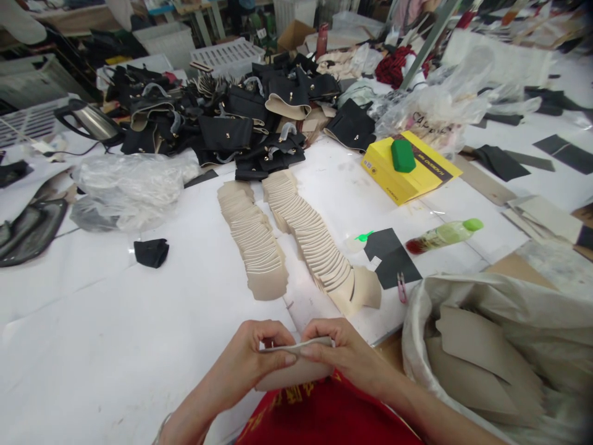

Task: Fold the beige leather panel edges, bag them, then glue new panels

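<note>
A beige leather-like piece (296, 374) is pinched along its upper edge between both my hands, close to my body at the table's near side. My left hand (262, 352) grips its left part, thumb in front and fingers behind. On the other side my right hand (336, 349) pinches it the same way. Beyond my hands lie two fanned rows of similar beige pieces, a left row (254, 244) and a longer right row (315, 241), whose pieces overlap one another.
To the right, a white sack (417, 309) holds more beige pieces (482, 346). Pink thread snips (401, 288), a dark sheet (391, 256), a bottle (445, 235) and a yellow box (407, 170) lie nearby. Black bag parts (227, 133) are heaped behind, beside a kettle (90, 120).
</note>
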{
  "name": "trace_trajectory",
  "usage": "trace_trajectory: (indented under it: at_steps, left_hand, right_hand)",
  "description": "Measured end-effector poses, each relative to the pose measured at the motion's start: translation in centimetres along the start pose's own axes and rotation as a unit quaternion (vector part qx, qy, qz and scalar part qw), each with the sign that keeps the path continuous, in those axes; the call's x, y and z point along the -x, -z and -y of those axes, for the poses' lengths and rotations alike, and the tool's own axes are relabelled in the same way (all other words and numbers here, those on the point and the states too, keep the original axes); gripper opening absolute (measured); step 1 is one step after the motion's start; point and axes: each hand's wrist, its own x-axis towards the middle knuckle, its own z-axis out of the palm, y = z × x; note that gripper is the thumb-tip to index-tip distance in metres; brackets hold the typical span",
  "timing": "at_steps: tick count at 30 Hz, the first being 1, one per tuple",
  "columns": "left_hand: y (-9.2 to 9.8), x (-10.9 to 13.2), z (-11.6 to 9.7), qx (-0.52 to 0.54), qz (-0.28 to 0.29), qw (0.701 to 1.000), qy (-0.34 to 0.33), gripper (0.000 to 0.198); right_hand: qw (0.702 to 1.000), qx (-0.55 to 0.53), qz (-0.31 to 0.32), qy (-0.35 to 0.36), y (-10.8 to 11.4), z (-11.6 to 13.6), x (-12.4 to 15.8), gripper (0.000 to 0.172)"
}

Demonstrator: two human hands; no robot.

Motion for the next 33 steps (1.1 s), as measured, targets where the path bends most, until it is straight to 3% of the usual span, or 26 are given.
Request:
trace_trajectory:
  at_steps: [11, 16, 18, 21, 27, 33]
  left_hand:
    - [-0.4, -0.3, 1.2, 0.072, -0.018, 0.997, 0.024, 0.025]
    - [-0.1, -0.6, 1.2, 0.064, -0.019, 0.998, 0.023, 0.028]
    - [0.1, -0.6, 1.0, 0.059, -0.026, 0.998, 0.017, 0.028]
    - [0.2, -0.4, 0.3, 0.039, -0.024, 0.999, -0.009, 0.027]
    - [0.7, 0.2, -1.7, -0.016, -0.004, 0.999, -0.037, 0.038]
    - [1.2, 0.7, -2.3, -0.001, 0.047, 0.999, -0.006, 0.026]
  right_hand:
    - [1.0, -0.026, -0.01, -0.005, -0.1, -0.3, -0.3, 0.035]
    - [0.99, 0.125, -0.031, 0.061, -0.1, 0.1, -0.2, 0.018]
    - [0.978, 0.179, -0.04, 0.099, 0.1, 0.5, -0.1, 0.014]
    - [0.974, 0.191, -0.039, 0.118, 0.4, 1.5, -0.1, 0.022]
    - [0.943, 0.29, -0.032, 0.158, 0.6, 3.6, -0.2, 0.006]
    - [0.952, 0.265, 0.004, 0.152, 0.2, 3.4, 0.2, 0.009]
